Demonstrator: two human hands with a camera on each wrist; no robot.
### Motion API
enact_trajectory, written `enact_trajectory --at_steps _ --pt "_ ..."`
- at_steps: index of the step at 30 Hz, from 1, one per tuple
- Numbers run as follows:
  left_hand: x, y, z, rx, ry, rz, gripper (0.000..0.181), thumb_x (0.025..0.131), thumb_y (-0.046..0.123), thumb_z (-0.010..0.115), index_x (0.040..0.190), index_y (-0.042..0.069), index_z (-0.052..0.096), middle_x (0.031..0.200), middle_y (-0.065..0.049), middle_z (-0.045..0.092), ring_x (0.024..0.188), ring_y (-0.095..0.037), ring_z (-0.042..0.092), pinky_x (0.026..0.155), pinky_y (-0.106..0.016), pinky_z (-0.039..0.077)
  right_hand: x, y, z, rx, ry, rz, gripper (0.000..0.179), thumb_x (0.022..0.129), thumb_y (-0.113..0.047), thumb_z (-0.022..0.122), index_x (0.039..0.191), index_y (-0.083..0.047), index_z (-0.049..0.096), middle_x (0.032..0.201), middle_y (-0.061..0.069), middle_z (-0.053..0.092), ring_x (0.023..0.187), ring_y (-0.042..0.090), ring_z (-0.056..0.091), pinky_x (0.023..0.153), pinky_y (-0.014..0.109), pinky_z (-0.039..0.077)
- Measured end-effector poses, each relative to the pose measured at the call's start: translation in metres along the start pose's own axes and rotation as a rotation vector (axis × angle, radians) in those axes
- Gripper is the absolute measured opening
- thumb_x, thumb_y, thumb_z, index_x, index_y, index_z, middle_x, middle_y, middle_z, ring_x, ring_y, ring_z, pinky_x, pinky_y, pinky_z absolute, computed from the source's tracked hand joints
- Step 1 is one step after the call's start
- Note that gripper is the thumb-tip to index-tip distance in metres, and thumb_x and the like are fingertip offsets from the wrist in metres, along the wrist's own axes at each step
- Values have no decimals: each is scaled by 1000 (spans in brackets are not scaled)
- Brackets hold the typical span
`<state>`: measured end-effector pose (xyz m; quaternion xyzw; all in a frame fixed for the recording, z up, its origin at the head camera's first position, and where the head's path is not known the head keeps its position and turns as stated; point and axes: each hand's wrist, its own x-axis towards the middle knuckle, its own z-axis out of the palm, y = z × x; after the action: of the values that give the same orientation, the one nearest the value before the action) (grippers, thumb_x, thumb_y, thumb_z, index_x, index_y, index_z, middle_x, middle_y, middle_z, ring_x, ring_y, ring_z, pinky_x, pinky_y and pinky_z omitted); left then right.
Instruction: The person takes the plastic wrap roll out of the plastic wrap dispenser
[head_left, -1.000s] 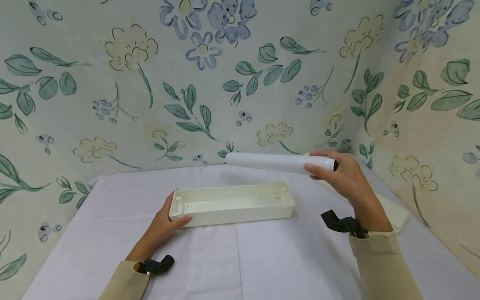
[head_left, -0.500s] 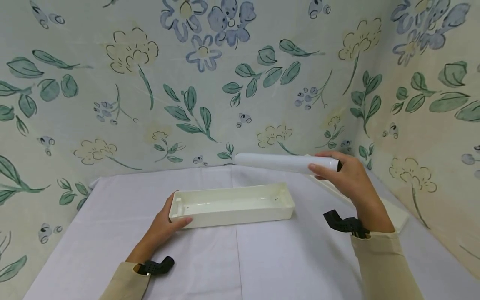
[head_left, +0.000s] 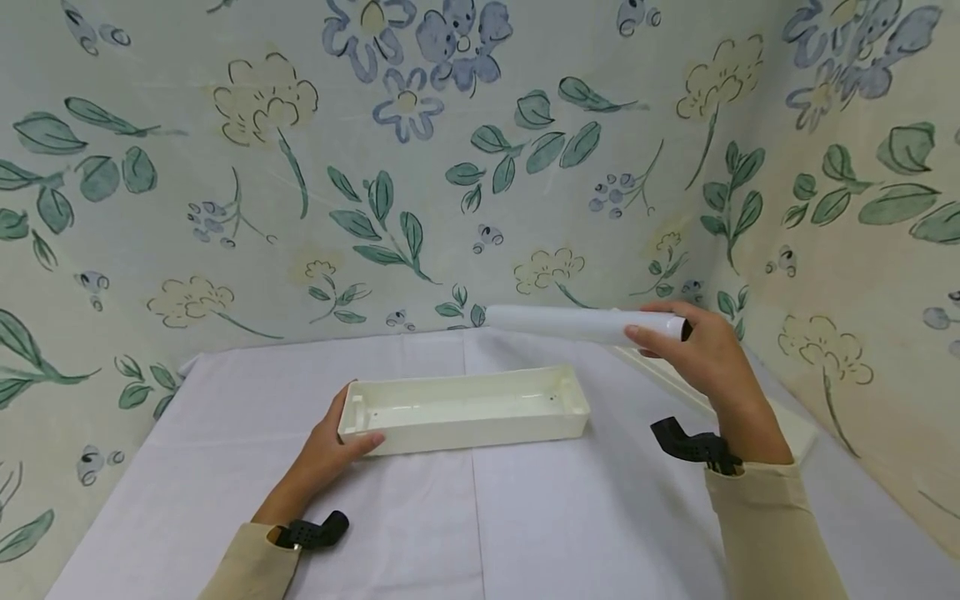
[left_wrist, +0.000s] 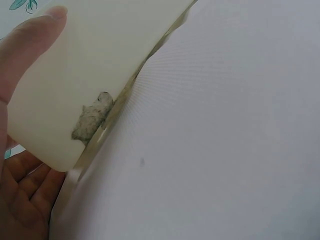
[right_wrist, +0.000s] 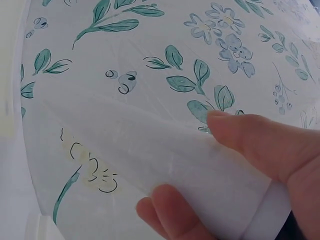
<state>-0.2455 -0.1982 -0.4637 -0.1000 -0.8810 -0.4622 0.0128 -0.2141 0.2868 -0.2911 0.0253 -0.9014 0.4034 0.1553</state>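
A long, open cream plastic box (head_left: 465, 432) sits on the white-covered table, its inside facing up. My left hand (head_left: 324, 454) grips its left end, thumb on the front wall and other fingers around the end. In the left wrist view the box wall (left_wrist: 100, 60) has a grey smudge near its lower edge. Above and behind the box's right end, my right hand (head_left: 693, 350) holds a white roll (head_left: 558, 323) by its right end, which shows a dark hollow. The right wrist view shows thumb and fingers pinching the roll (right_wrist: 165, 155).
A long, flat cream piece (head_left: 791, 425), perhaps a lid, lies at the right of the table, partly hidden by the right forearm. Flower-patterned cloth (head_left: 420, 192) hangs behind the table (head_left: 570, 517) and along its right side.
The right hand has drifted to the right with the white roll, which stays roughly level. The left hand and the box have stayed in place.
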Motion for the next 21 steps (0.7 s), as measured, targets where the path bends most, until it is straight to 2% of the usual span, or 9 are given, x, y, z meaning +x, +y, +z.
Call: enact_trajectory --at_steps 8,13,15,21 --pt "-1 1 0 -13 -12 -4 101 82 43 75 156 21 9 150 -13 36 131 -35 40 105 -60 31 0 3 -2 -12 19 57 63 85 -49 70 131 -8 57 124 22 58 92 37 68 80 53 53" --pt "-1 2 -1 -7 -7 -4 101 81 44 75 155 22 10 149 -13 37 130 -35 40 104 -61 31 1 4 -4 -31 37 56 62 85 -48 70 130 -7 58 122 23 59 90 36 68 75 43 55" --pt "-1 1 -1 -8 -7 4 102 81 43 75 156 21 9 149 -14 37 130 -36 40 104 -61 31 1 4 -5 -35 42 60 62 85 -47 70 130 -7 58 122 23 59 90 37 68 75 42 54" --pt "0 0 -2 -18 -17 8 102 82 44 75 156 22 8 150 -14 36 131 -36 39 104 -61 31 1 5 -6 -26 47 77 63 85 -47 70 131 -7 57 126 24 55 93 42 66 81 54 52"
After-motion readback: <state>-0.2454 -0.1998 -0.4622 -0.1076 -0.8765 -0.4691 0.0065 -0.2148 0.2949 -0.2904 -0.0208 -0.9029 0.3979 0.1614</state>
